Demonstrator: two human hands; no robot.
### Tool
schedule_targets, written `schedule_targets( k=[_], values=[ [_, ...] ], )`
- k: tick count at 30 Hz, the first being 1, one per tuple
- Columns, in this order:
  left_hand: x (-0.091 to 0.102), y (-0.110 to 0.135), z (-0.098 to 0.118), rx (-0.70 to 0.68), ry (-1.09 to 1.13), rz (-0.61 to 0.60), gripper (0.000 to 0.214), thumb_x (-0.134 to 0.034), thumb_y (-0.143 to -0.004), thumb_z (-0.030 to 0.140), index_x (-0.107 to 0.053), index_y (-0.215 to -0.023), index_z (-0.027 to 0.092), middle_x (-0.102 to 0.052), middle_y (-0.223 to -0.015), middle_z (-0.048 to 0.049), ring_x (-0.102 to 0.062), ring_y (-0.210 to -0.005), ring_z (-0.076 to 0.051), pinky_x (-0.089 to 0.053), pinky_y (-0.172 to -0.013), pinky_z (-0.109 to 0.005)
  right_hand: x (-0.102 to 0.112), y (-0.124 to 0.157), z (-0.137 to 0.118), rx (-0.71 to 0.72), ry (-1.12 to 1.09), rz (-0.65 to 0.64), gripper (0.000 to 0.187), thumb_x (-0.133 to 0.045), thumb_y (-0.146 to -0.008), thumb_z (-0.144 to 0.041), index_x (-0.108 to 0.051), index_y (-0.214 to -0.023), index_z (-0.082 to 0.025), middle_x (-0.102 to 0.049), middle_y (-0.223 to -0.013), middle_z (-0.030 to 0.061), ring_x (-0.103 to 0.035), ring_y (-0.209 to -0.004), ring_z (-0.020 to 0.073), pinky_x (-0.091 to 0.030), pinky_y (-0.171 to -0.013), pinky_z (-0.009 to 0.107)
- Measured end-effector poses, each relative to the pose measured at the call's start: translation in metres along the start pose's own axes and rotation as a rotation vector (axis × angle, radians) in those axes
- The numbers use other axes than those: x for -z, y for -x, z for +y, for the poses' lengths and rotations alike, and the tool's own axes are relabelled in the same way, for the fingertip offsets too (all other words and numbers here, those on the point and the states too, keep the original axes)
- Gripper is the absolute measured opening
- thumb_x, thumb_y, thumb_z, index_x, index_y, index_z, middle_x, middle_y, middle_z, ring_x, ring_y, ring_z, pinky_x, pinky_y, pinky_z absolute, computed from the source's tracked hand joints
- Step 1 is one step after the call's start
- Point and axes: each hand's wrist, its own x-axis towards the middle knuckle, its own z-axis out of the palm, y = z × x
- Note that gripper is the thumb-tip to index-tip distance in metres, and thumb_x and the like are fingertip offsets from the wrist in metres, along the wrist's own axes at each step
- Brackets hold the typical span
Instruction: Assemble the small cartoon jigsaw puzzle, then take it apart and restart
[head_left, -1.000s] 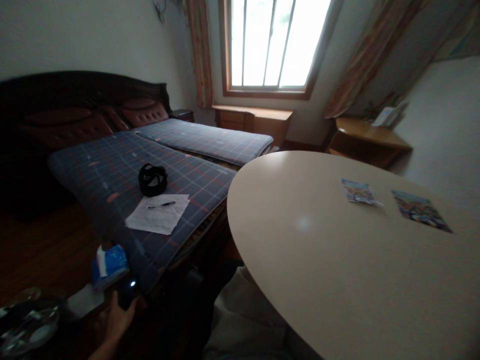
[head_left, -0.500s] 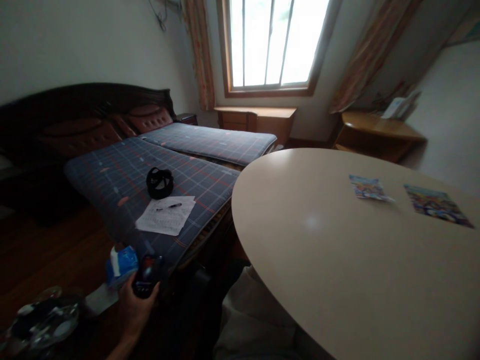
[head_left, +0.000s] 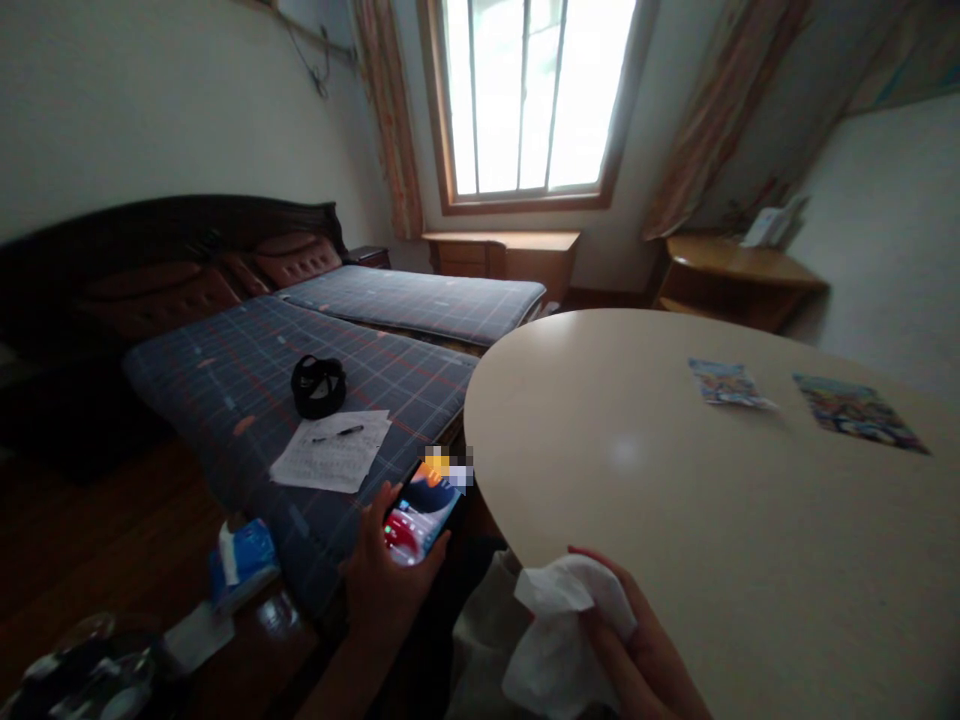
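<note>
My left hand [head_left: 386, 580] is closed around a smartphone [head_left: 424, 520], gripping it by its long edges. The phone's screen is lit and faces up toward me, beside the table's left edge. In my right hand [head_left: 626, 630] is a crumpled white tissue [head_left: 562, 625], pinched between thumb and fingers at the near edge of the round table [head_left: 637, 480]. Part of the tissue hangs over my lap. A blue tissue pack [head_left: 251, 560] lies to the left of my left hand, with a white tissue sticking out of it.
On the plaid mattress [head_left: 300, 320] lie a black strap [head_left: 319, 385], written sheets of paper [head_left: 337, 465] and a pen [head_left: 337, 434]. Two colourful picture cards [head_left: 724, 382] rest on the table's right side. Clear plastic clutter [head_left: 97, 670] sits at lower left.
My left hand has moved right and up with the phone, from beside the tissue pack to the table's edge; its screen now shows brightly. My right hand has come into view with the tissue.
</note>
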Motion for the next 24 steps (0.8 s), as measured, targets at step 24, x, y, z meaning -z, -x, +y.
schedule_targets(
  k=[24],
  values=[
    [-0.003, -0.002, 0.035, -0.009, 0.065, 0.046, 0.075, -0.078, -0.069, 0.045, -0.046, -0.131, 0.017, -0.060, -0.124, -0.0157, -0.063, -0.111, -0.032, -0.056, -0.089, -0.044, -0.014, -0.007, 0.019, -0.043, -0.163, -0.125, 0.071, -0.061, -0.080, -0.066, -0.053, -0.133, -0.019, -0.071, -0.102, 0.0102, -0.067, -0.085, 0.0243, -0.053, -0.072, 0.031]
  ],
)
